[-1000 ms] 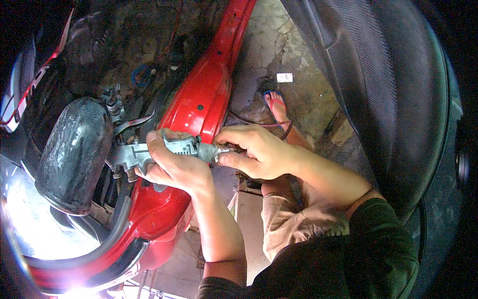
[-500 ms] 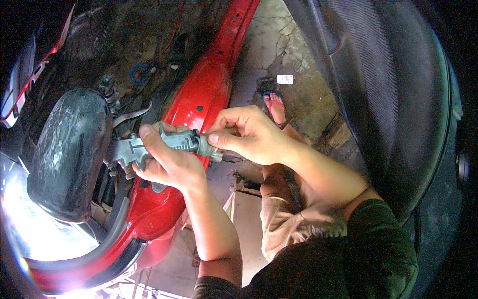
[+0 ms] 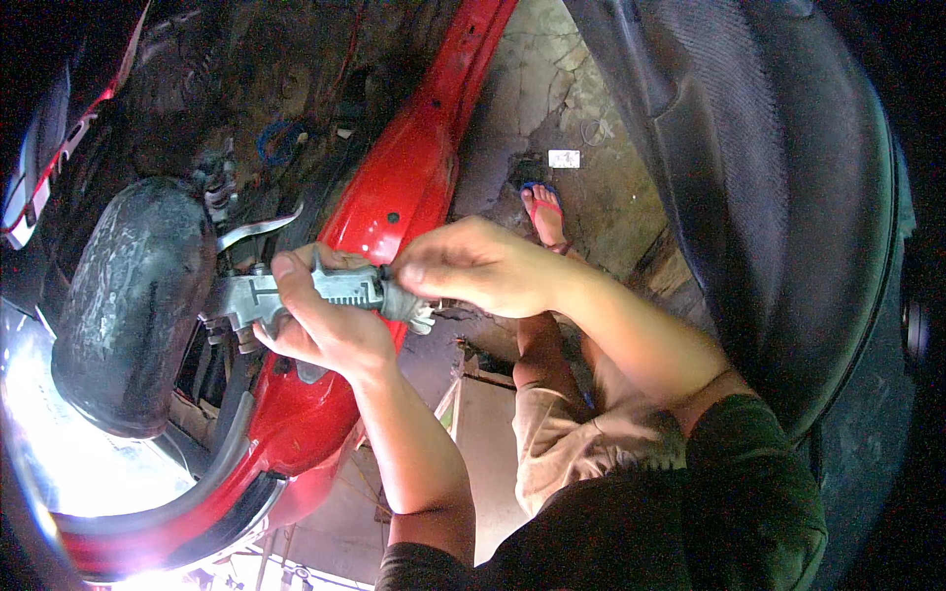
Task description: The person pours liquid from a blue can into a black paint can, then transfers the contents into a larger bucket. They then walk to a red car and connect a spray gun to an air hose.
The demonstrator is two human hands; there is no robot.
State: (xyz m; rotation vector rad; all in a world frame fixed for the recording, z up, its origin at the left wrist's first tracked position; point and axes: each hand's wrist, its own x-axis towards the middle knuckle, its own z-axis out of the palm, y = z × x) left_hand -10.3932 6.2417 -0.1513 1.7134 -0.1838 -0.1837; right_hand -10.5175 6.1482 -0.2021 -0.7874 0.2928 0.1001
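Note:
A grey metal column (image 3: 241, 300), like a car's steering column, with a ribbed or toothed strip along its side, juts right from a dark rounded black cover (image 3: 133, 305). My left hand (image 3: 320, 310) is wrapped around it, thumb on top and fingers underneath. A light grey piece (image 3: 402, 300) with whitish tabs sits at the column's right end. My right hand (image 3: 473, 268) is at that end, thumb and bent fingers closed against the piece. Its fingertips are slightly blurred, and part of the piece is hidden behind them.
A thin silver lever (image 3: 261, 229) sticks out above the column. A glossy red body sill (image 3: 394, 182) runs behind my hands. On the right stands a dark door panel (image 3: 749, 197). A small white card (image 3: 564, 159) lies on the cracked floor near my sandalled foot (image 3: 544, 212). Blue wire (image 3: 281, 144) lies upper left.
My right hand has turned, its fingers folding further over the column's end. The left hand and column have shifted slightly left, and more whitish tabs show below the right fingers.

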